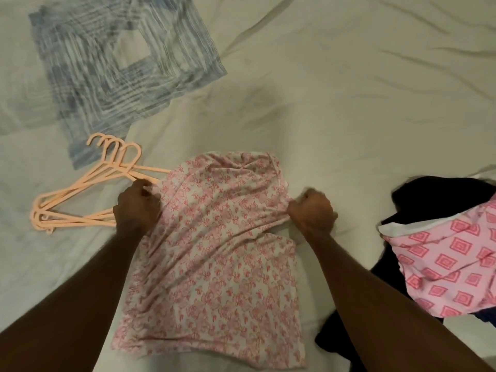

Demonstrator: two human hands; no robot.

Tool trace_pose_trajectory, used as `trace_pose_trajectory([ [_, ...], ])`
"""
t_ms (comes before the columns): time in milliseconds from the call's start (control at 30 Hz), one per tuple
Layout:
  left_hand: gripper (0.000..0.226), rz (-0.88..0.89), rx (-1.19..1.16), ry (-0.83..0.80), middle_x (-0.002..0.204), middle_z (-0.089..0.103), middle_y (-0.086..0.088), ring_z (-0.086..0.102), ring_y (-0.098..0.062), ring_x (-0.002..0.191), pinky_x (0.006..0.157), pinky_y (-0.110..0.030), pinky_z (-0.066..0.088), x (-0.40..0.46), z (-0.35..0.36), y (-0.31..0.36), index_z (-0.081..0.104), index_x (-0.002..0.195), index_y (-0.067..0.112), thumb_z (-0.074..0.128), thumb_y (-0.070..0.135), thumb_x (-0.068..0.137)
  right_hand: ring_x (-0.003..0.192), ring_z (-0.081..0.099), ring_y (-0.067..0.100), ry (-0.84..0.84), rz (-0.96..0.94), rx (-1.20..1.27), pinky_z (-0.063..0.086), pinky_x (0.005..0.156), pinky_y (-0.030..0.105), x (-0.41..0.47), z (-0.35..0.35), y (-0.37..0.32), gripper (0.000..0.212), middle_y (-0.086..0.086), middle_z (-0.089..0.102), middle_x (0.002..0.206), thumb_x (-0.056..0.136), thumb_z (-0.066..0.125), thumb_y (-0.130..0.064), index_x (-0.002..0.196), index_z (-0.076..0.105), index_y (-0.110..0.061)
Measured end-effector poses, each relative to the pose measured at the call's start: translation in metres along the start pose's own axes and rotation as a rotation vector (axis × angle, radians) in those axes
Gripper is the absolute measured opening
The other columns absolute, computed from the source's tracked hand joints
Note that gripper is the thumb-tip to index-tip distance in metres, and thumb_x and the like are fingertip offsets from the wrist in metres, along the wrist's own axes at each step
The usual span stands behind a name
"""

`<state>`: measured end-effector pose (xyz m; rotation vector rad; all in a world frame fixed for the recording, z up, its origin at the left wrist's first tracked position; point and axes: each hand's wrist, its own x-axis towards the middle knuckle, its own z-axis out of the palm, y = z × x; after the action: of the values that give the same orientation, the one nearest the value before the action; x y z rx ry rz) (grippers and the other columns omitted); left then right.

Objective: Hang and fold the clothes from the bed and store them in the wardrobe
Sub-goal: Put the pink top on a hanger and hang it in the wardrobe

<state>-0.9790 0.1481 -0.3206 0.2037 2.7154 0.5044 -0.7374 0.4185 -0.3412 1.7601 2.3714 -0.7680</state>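
Bed sheet (335,89): floral garment (214,251) between 2 grips.

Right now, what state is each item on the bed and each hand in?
Pink bow-print garment: spread on the bed, wrinkled, gripped at both side edges.
Left hand: curled on the garment's left edge.
Right hand: fisted on the garment's right edge.
Peach hangers: stacked flat, bare.
Pink diamond-print garment: unfolded, lying on the dark clothes.
Dark clothes: heaped, unfolded.
Bed sheet: creased.
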Motion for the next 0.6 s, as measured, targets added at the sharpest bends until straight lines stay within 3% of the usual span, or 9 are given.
trace_pose_trajectory([
  [67, 0.034, -0.008, -0.063, 0.007, 0.113, 0.07, -0.014, 0.066, -0.034, 0.099, 0.092, -0.053, 0.054, 0.002, 0.0, 0.002, 0.06, 0.123, 0.012, 0.069, 0.026, 0.094, 0.086, 0.055, 0.02, 0.083, -0.164, 0.131, 0.04, 0.087, 0.041, 0.011, -0.002, -0.014, 0.019, -0.002, 0.059, 0.093, 0.079, 0.067, -0.021, 0.097, 0.062, -0.016],
  [167, 0.036, -0.036, -0.069, 0.011, 0.112, 0.071, -0.014, 0.066, -0.033, 0.097, 0.093, -0.053, 0.055, 0.005, 0.002, 0.006, 0.063, 0.122, 0.009, 0.074, 0.023, 0.091, 0.11, 0.058, 0.024, 0.043, -0.438, 0.14, 0.044, 0.097, 0.047, 0.039, -0.002, -0.051, 0.028, 0.003, 0.062, 0.123, 0.094, 0.059, -0.016, 0.121, 0.062, -0.016],
  [233, 0.037, -0.043, -0.04, -0.015, 0.115, 0.071, -0.015, 0.067, -0.031, 0.098, 0.094, -0.049, 0.056, 0.005, 0.002, 0.008, 0.067, 0.123, 0.007, 0.074, 0.022, 0.091, 0.124, 0.055, 0.028, -0.088, -0.609, 0.024, 0.046, 0.101, 0.057, 0.057, 0.001, -0.08, 0.037, 0.003, 0.053, 0.143, 0.1, 0.053, -0.02, 0.137, 0.055, -0.02],
  [333, 0.041, -0.001, -0.027, -0.071, 0.114, 0.071, -0.012, 0.066, -0.029, 0.095, 0.091, -0.049, 0.056, 0.002, 0.002, 0.007, 0.065, 0.124, 0.013, 0.074, 0.033, 0.089, 0.145, 0.035, 0.031, -0.39, -0.672, -0.219, 0.031, 0.113, 0.061, 0.068, 0.006, -0.119, 0.059, 0.001, 0.031, 0.163, 0.103, 0.05, -0.027, 0.157, 0.028, -0.032],
  [367, 0.044, 0.021, 0.014, -0.065, 0.113, 0.071, -0.008, 0.066, -0.029, 0.096, 0.092, -0.052, 0.055, 0.0, 0.001, 0.004, 0.064, 0.124, 0.017, 0.073, 0.042, 0.088, 0.147, 0.032, 0.031, -0.42, -0.675, -0.303, 0.027, 0.114, 0.06, 0.069, 0.008, -0.127, 0.059, 0.001, 0.032, 0.163, 0.104, 0.048, -0.031, 0.158, 0.024, -0.035],
  [433, 0.049, 0.048, 0.074, -0.039, 0.111, 0.07, -0.004, 0.065, -0.031, 0.101, 0.097, -0.054, 0.048, -0.006, -0.002, -0.008, 0.061, 0.123, 0.02, 0.07, 0.053, 0.088, 0.142, 0.038, 0.028, -0.396, -0.698, -0.415, 0.026, 0.112, 0.057, 0.069, 0.009, -0.135, 0.049, 0.003, 0.047, 0.152, 0.104, 0.047, -0.035, 0.152, 0.039, -0.034],
  [533, 0.037, 0.073, -0.08, -0.094, 0.105, 0.071, -0.011, 0.064, -0.031, 0.092, 0.083, -0.04, 0.049, -0.014, -0.01, -0.032, 0.066, 0.114, 0.01, 0.073, 0.038, 0.091, 0.117, 0.058, 0.026, -0.412, -0.695, -0.342, 0.038, 0.104, 0.048, 0.061, 0.006, -0.134, 0.038, 0.002, 0.067, 0.122, 0.086, 0.058, -0.041, 0.115, 0.074, -0.024],
  [600, 0.023, 0.133, -0.101, -0.162, 0.098, 0.07, -0.012, 0.063, -0.03, 0.089, 0.078, -0.036, 0.045, -0.016, -0.015, -0.044, 0.071, 0.103, 0.007, 0.075, 0.025, 0.09, 0.095, 0.065, 0.025, -0.492, -0.688, -0.173, 0.052, 0.089, 0.042, 0.058, 0.0, -0.125, 0.044, 0.003, 0.072, 0.102, 0.07, 0.058, -0.043, 0.095, 0.079, -0.014],
])
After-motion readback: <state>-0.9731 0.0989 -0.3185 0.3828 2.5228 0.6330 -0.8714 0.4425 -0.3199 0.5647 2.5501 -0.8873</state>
